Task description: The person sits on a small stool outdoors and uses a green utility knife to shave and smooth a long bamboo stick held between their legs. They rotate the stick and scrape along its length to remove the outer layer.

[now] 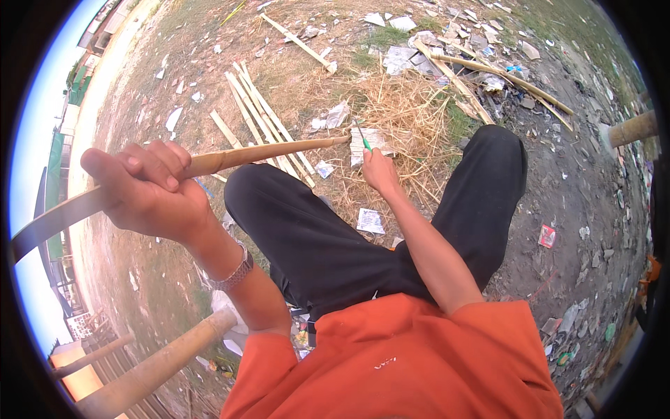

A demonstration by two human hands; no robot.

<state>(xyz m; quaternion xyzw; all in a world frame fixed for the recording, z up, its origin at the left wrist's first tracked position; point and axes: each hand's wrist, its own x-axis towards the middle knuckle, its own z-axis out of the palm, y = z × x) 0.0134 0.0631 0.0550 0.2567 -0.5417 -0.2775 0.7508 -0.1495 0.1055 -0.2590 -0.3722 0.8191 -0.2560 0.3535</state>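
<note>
My left hand, raised on the left with a watch at its wrist, is closed round a long split bamboo strip. The strip runs from the left rim over my left knee, and its far tip lies near the middle of the view. My right hand grips the green handle of a small knife, whose thin blade points away from me, just right of the strip's tip. Beneath the knife a pale flat piece lies on the ground beside a heap of straw-coloured shavings.
Several cut bamboo strips lie beyond my left knee. More bamboo lengths rest at the far right among broken tile pieces. Thick bamboo poles stand out at the lower left and right edge. Litter dots the dirt ground.
</note>
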